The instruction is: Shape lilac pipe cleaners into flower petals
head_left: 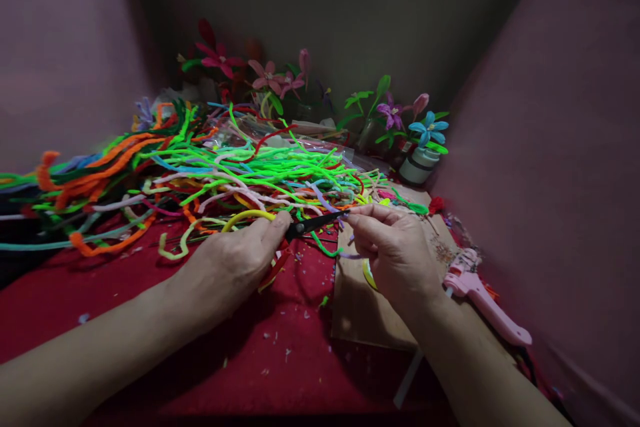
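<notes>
Left hand [245, 247]: curled around black-bladed scissors [320, 221]
Right hand [400, 250]: finger and thumb pinched narrow at the scissors' tip; cannot tell what is between them

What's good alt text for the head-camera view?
The left hand holds dark-bladed scissors, tips at the right hand, over a red cloth. Beyond lie colourful pipe cleaners and fuzzy flowers; a pink glue gun sits at right.
</notes>
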